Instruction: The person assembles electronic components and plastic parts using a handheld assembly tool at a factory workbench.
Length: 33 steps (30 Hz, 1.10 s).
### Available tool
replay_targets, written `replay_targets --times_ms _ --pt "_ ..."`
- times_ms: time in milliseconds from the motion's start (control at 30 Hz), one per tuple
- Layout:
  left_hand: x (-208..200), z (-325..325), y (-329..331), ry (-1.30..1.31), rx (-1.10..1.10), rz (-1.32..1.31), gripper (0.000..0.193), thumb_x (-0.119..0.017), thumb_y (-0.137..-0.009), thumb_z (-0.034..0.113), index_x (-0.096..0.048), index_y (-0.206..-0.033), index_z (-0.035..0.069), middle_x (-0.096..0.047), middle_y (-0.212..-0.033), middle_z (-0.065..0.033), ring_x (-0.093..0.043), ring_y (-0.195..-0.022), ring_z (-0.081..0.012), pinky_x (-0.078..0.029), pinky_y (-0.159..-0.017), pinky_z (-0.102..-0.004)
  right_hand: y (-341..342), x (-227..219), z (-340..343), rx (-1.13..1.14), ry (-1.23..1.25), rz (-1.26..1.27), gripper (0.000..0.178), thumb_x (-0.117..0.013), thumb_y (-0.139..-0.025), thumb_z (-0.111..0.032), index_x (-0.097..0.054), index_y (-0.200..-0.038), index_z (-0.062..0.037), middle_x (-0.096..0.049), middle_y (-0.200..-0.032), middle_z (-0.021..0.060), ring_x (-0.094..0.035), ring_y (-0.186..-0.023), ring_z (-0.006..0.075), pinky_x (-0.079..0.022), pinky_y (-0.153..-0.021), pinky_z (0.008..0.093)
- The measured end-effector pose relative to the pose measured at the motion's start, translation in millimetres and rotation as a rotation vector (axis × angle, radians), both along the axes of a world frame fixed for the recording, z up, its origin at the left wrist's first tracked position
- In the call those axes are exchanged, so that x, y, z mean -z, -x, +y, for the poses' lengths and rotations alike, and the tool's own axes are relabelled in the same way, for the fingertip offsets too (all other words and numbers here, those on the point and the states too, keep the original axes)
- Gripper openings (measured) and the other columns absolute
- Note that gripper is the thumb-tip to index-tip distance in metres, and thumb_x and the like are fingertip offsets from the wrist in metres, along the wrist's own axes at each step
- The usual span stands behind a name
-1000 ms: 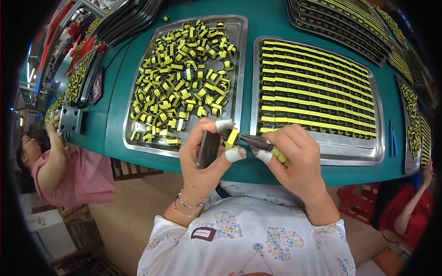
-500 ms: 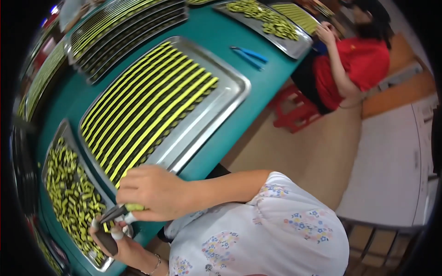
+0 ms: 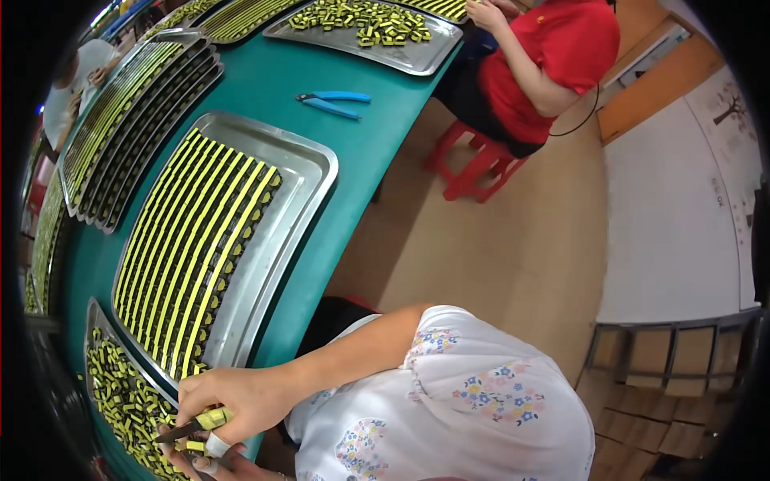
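In the head view, the person's right hand (image 3: 241,397) sits at the lower left over the near edge of the teal-topped work table (image 3: 321,136), its fingers pinched together on a small yellow-taped block component (image 3: 214,418) and a dark slim tool (image 3: 178,434) whose tip points left. The left hand (image 3: 210,458) is mostly cut off at the bottom edge; a fingertip wrapped in white tape shows just below the component, touching it, but whether that hand's fingers are closed on anything cannot be told. Just left of the hands lies a shallow steel tray of loose yellow-and-black components (image 3: 95,321), heaped without order. Beside it, further along the table, a second rectangular steel tray (image 3: 309,180) holds the same parts set in neat long rows with yellow stripes. Beyond it a stack of more filled trays (image 3: 132,120) lies along the far side. A pair of blue-handled cutters (image 3: 333,101) lies on bare table past the rowed tray. At the top, another person in a red shirt (image 3: 553,60) sits on a red stool (image 3: 473,168) at a steel tray of loose parts (image 3: 401,56).
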<state>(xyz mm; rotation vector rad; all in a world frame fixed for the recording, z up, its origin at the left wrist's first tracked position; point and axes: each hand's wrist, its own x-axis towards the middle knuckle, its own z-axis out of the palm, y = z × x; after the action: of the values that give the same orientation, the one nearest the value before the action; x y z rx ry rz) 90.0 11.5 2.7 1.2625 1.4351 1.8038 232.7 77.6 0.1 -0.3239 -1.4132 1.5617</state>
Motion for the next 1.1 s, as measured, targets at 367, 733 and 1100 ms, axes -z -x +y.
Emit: replay_targets --times_ms 367,733,1100 --pt "6.1 23.8 47.3 0.007 0.542 -0.940 0.046 -0.050 -0.092 0.021 -0.039 -0.132 0.001 -0.045 -0.128 -0.0118 -0.049 -0.115 -0.0226 -0.043 -0.097 -0.0335 -5.2 -4.0 7.4 -0.194 0.254 0.194 0.035 -0.062 -0.081 -0.008 -0.052 -0.113 0.0007 -0.060 -0.096 0.0056 -0.056 -0.087 0.0114 -0.046 -0.076 0.0283" --pt "-3.0 31.5 11.1 -0.199 0.626 -1.156 0.055 -0.051 -0.093 0.019 -0.031 -0.139 -0.002 -0.028 -0.148 -0.0145 -0.021 -0.140 -0.0262 -0.016 -0.115 -0.0410 16.3 4.4 8.6 0.118 -0.143 -0.110 0.037 -0.063 -0.074 -0.007 -0.055 -0.109 0.0003 -0.055 -0.092 0.0134 -0.058 -0.086 0.0312 -0.045 -0.073 0.0366" --pt "-8.4 36.1 5.0 -0.153 0.297 -0.957 0.064 -0.046 -0.092 0.043 -0.032 -0.139 0.001 -0.025 -0.148 -0.0190 -0.026 -0.138 -0.0304 -0.018 -0.116 -0.0418 33.9 10.9 3.1 0.230 -0.341 -0.223 0.042 -0.064 -0.067 0.001 -0.055 -0.108 -0.0039 -0.051 -0.100 0.0123 -0.057 -0.089 0.0314 -0.047 -0.075 0.0369"
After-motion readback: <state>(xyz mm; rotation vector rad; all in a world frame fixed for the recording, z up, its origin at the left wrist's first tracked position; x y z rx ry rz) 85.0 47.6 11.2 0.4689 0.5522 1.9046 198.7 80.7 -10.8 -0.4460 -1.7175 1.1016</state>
